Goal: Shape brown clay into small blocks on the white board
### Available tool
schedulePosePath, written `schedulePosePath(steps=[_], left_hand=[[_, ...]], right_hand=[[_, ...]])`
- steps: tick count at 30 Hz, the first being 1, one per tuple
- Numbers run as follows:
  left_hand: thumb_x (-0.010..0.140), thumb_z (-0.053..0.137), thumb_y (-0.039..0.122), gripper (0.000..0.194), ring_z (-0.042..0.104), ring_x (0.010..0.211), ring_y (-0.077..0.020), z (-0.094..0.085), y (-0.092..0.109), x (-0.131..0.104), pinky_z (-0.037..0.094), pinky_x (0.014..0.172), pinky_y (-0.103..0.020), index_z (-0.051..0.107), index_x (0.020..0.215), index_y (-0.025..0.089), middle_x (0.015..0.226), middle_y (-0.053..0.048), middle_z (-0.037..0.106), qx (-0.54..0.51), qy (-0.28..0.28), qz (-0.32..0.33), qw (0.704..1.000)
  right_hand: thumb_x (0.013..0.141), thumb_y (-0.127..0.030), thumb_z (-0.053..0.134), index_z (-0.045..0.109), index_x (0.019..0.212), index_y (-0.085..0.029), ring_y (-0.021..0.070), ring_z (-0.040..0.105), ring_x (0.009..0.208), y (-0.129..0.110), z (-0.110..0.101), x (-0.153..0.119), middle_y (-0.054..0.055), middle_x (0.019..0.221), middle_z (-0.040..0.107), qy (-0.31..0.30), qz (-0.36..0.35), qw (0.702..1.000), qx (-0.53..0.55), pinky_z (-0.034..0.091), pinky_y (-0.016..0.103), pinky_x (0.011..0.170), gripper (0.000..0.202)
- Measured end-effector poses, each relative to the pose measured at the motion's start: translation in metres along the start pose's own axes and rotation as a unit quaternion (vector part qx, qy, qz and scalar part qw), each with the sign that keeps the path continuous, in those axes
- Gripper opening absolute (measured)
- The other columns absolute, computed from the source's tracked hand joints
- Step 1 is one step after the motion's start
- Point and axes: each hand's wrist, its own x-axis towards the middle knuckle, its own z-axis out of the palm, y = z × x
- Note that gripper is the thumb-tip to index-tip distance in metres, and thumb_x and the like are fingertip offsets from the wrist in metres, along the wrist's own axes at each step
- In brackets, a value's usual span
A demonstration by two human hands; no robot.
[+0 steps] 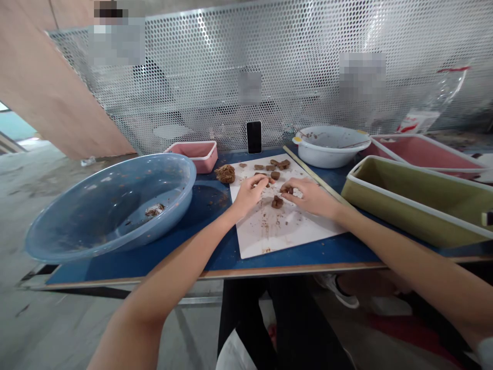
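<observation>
My right hand pinches a small brown lump between thumb and fingers, just over a white board. Another crumbly brown lump lies on the board below it. To the left, my left hand has its thumb and fingers drawn together; whether a piece sits between the tips cannot be made out. Several brown pieces lie just beyond the hands on the board, with crumbs scattered around. A larger rough brown clump rests at the board's left edge.
A big blue basin stands at left, a small pink tray behind it. A phone leans on the perforated metal panel. A stick lies along the board's right side, near a white basin, a green tray and pink trays.
</observation>
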Motion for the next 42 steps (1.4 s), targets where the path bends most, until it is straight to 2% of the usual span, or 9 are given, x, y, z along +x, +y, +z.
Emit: schedulePosePath(steps=[5, 9, 12, 16, 21, 27, 32, 37, 42], left_hand=[[0.106, 0.059, 0.038, 0.029, 0.072, 0.099, -0.0237, 0.000, 0.000, 0.000, 0.055, 0.089, -0.035, 0.082, 0.098, 0.021, 0.100, -0.008, 0.080, 0.009, 0.002, -0.006, 1.000], [0.105, 0.060, 0.037, 0.028, 0.072, 0.096, -0.0235, 0.000, 0.001, 0.000, 0.055, 0.087, -0.035, 0.082, 0.095, 0.021, 0.100, -0.008, 0.080, 0.004, 0.002, -0.003, 1.000], [0.105, 0.060, 0.036, 0.029, 0.072, 0.097, -0.0235, 0.000, 0.001, 0.000, 0.056, 0.085, -0.035, 0.082, 0.095, 0.022, 0.101, -0.008, 0.081, 0.003, 0.004, -0.001, 1.000], [0.105, 0.059, 0.038, 0.030, 0.072, 0.098, -0.0231, 0.000, -0.001, 0.000, 0.056, 0.085, -0.033, 0.082, 0.096, 0.021, 0.102, -0.007, 0.081, 0.010, 0.003, -0.004, 1.000], [0.104, 0.060, 0.039, 0.030, 0.069, 0.091, -0.0211, 0.000, -0.001, 0.000, 0.053, 0.084, -0.033, 0.082, 0.097, 0.021, 0.098, -0.007, 0.079, 0.005, 0.002, -0.001, 1.000], [0.104, 0.058, 0.043, 0.034, 0.062, 0.079, -0.0182, -0.003, -0.002, 0.001, 0.050, 0.075, -0.031, 0.082, 0.100, 0.020, 0.096, -0.006, 0.077, 0.026, -0.007, -0.008, 1.000], [0.104, 0.059, 0.043, 0.032, 0.064, 0.079, -0.0192, -0.004, -0.007, 0.002, 0.050, 0.073, -0.031, 0.082, 0.098, 0.021, 0.093, -0.006, 0.077, 0.032, -0.003, -0.006, 0.999], [0.104, 0.059, 0.041, 0.032, 0.062, 0.076, -0.0183, -0.005, -0.006, 0.002, 0.049, 0.072, -0.032, 0.083, 0.097, 0.021, 0.094, -0.006, 0.077, 0.028, 0.002, -0.007, 1.000], [0.103, 0.059, 0.037, 0.028, 0.069, 0.090, -0.0211, -0.004, -0.002, 0.001, 0.054, 0.080, -0.032, 0.082, 0.095, 0.021, 0.099, -0.007, 0.080, 0.033, -0.002, -0.015, 0.999]], right_hand=[[0.105, -0.045, 0.065, 0.076, 0.111, -0.027, 0.0306, 0.077, 0.101, 0.003, 0.000, 0.001, 0.009, 0.111, 0.084, 0.007, -0.005, 1.000, 0.014, 0.054, 0.051, 0.102, 0.022], [0.107, -0.048, 0.061, 0.075, 0.103, -0.027, 0.0298, 0.077, 0.096, -0.001, -0.001, 0.000, 0.007, 0.106, 0.084, 0.006, 0.008, 1.000, 0.015, 0.053, 0.049, 0.097, 0.026], [0.110, -0.052, 0.054, 0.071, 0.093, -0.027, 0.0291, 0.074, 0.086, -0.003, -0.002, 0.000, 0.007, 0.092, 0.081, -0.010, 0.024, 1.000, -0.006, 0.052, 0.047, 0.090, 0.036], [0.114, -0.058, 0.043, 0.063, 0.081, -0.027, 0.0274, 0.067, 0.074, -0.005, -0.004, -0.001, 0.006, 0.073, 0.069, -0.019, 0.020, 0.999, -0.040, 0.051, 0.045, 0.084, 0.050], [0.114, -0.051, 0.045, 0.069, 0.099, -0.026, 0.0288, 0.072, 0.089, -0.004, -0.004, -0.002, 0.008, 0.095, 0.078, 0.005, 0.011, 1.000, -0.021, 0.053, 0.045, 0.092, 0.037], [0.107, -0.043, 0.063, 0.080, 0.111, -0.027, 0.0312, 0.078, 0.104, 0.015, -0.006, 0.016, 0.009, 0.112, 0.084, -0.006, -0.001, 1.000, 0.017, 0.058, 0.045, 0.094, 0.024], [0.102, -0.038, 0.072, 0.087, 0.111, -0.030, 0.0323, 0.079, 0.103, 0.032, -0.012, 0.035, 0.007, 0.112, 0.085, -0.008, -0.026, 1.000, 0.010, 0.061, 0.050, 0.098, 0.019], [0.101, -0.037, 0.072, 0.088, 0.113, -0.029, 0.0338, 0.081, 0.106, 0.031, -0.007, 0.022, 0.009, 0.111, 0.085, 0.011, -0.009, 1.000, 0.006, 0.062, 0.052, 0.102, 0.022], [0.101, -0.037, 0.072, 0.088, 0.115, -0.029, 0.0327, 0.082, 0.102, 0.021, -0.007, 0.011, 0.008, 0.109, 0.087, 0.000, 0.011, 1.000, 0.023, 0.063, 0.051, 0.101, 0.023]])
